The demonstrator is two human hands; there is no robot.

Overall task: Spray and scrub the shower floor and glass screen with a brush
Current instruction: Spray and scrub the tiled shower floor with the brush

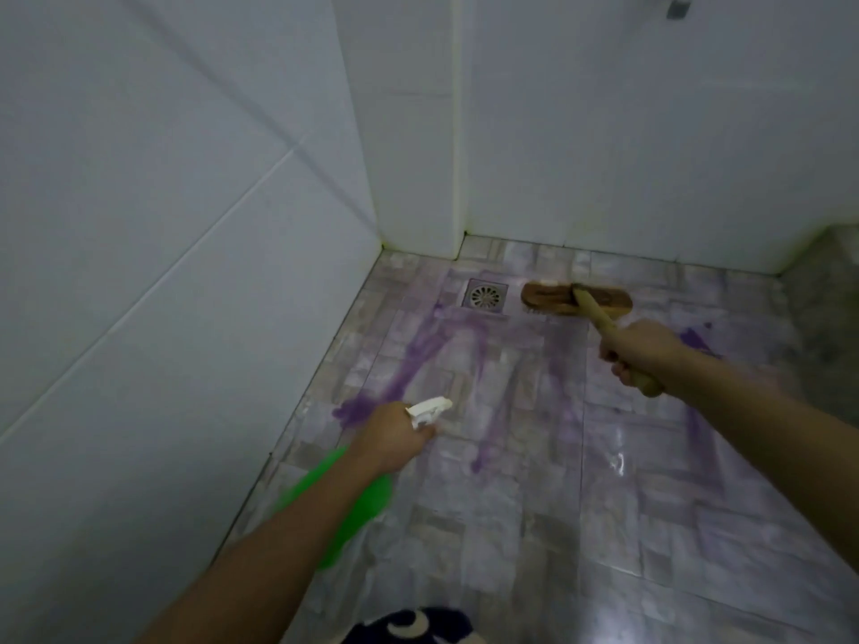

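My left hand (pixel 389 438) grips a green spray bottle (pixel 357 508) by its white trigger head (pixel 430 409), nozzle aimed at the tiled shower floor (pixel 534 504). My right hand (pixel 637 350) holds the wooden handle of a brown scrub brush (pixel 553 298), whose head rests bristles-down on the floor just right of the round metal drain (pixel 485 296). Purple cleaner streaks (pixel 418 360) run across the wet tiles from near the drain toward my left hand. No glass screen can be made out.
White tiled walls (pixel 186 271) close in the left and back sides, with a protruding corner column (pixel 418 178). A dark patterned mat (pixel 413 627) lies at the bottom edge. A metal fitting (pixel 677 4) hangs at the top right.
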